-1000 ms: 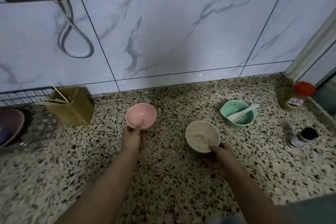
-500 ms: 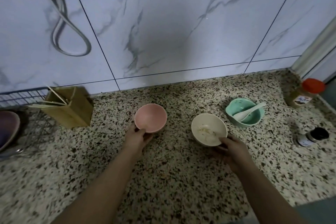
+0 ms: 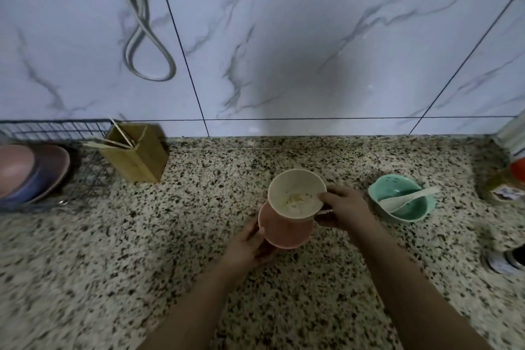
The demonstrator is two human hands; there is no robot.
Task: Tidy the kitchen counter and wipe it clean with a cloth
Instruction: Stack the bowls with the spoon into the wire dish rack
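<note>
Stacking time basically: the cream bowl [image 3: 297, 193] sits tilted on top of the pink bowl [image 3: 285, 229], its mouth tipped up toward the wall, not nested flat yet. The right hand [image 3: 345, 209] pinches the cream bowl's right rim, thumb inside the lip, fingers clenched on it. The left hand [image 3: 250, 244] cups the pink bowl from its lower left edge, fingers wrapped under it. So both hands are busy, 1 bowl each, and the pair hovers just over the speckled surface [image 3: 142, 250].

Contents: the cream bowl has some yellowish food scraps stuck in the bottom. The pink one is covered, can't tell what's in it. The green bowl [image 3: 403, 209] with a white spoon [image 3: 406, 199] lying in it sits just right of the right hand, so that hand is the nearer one for it, probably the next pickup. Spoon handle points up and right, away from the person.

No cloth in sight anywhere, so wiping looks a way off.
</note>
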